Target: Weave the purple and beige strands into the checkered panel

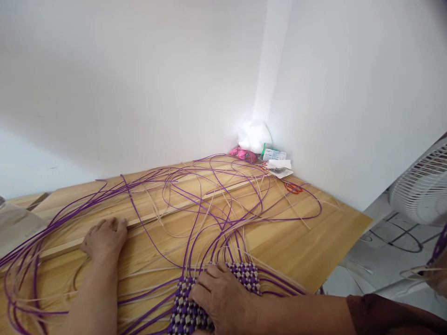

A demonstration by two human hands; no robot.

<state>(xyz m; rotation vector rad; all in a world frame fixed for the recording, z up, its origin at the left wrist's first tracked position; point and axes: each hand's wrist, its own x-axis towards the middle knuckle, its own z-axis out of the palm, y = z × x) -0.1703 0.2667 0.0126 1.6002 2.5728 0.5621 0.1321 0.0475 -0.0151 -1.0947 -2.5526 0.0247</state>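
Woven piece (pixel 183 300) sits under right hand (pixel 223 291), visible both sides; can't tell if gripped. Left hand (pixel 105 237) off to its left, over wooden strip (pixel 66 246), grasp unclear.

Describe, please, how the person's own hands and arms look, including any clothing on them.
The left hand and right hand wear no gloves; no watch shows. A dark maroon sleeve covers part of the right arm; the left forearm shows no sleeve.
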